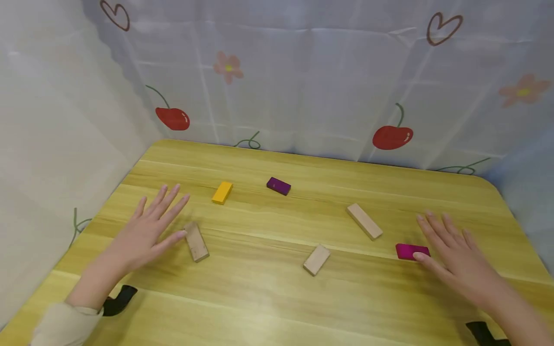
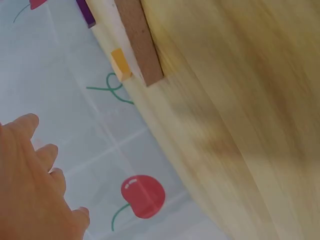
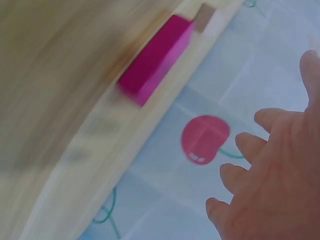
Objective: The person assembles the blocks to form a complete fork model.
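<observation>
My left hand, fingers straight and spread, is over the left side of the table. Its thumb overlaps the top of a plain wooden block in the head view; the left wrist view shows the hand apart from the blocks. On the right, my right hand also has its fingers extended. Its thumb covers a corner of a magenta block in the head view, while in the right wrist view the magenta block lies apart from the fingers. Neither hand holds anything.
Farther back lie a yellow block and a purple block. A short wooden block and a longer one sit between the hands. A printed curtain hangs behind the wooden table.
</observation>
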A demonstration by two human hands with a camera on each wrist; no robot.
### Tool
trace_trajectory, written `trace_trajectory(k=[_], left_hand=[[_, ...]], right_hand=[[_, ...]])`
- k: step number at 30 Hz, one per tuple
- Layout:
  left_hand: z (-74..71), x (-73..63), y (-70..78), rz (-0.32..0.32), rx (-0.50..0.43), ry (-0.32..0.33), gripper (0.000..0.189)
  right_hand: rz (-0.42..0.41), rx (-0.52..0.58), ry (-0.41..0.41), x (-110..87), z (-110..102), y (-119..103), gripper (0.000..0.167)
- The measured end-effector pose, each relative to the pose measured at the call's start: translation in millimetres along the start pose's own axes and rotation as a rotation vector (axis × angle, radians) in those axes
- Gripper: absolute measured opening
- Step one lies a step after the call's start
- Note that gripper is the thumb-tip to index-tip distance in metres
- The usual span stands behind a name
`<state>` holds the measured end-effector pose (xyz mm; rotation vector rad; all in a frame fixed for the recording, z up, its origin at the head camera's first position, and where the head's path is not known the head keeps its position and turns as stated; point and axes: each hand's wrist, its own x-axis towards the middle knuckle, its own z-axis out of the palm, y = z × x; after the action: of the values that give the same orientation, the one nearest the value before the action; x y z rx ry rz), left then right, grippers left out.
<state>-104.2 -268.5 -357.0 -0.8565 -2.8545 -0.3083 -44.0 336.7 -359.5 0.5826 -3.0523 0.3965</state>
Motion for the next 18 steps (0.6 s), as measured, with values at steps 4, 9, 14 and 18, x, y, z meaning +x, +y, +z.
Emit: trace_trajectory(k=[4, 9, 14, 18], left_hand=[[4.7, 3.7, 5.3, -0.022, -0.02, -0.007, 0.071], [18.2, 10.9, 9.8, -0.061, -0.105, -0.04, 0.065], [33.4, 14.5, 10.6, -0.095, -0.179, -0.09, 0.065], [37.3, 15.3, 9.7, -0.133, -0.235, -0.134, 0.068]], right_hand=[[-0.007, 0.021, 0.016, 10.4, 1, -14, 0.079], [-0.038, 0.102, 0.042, 24.7, 8, -30, 0.077], [-0.071, 0.173, 0.047, 36.1, 16, -43, 0.075], [-0.065, 0.215, 0.04, 40.7, 20, -50, 0.073]])
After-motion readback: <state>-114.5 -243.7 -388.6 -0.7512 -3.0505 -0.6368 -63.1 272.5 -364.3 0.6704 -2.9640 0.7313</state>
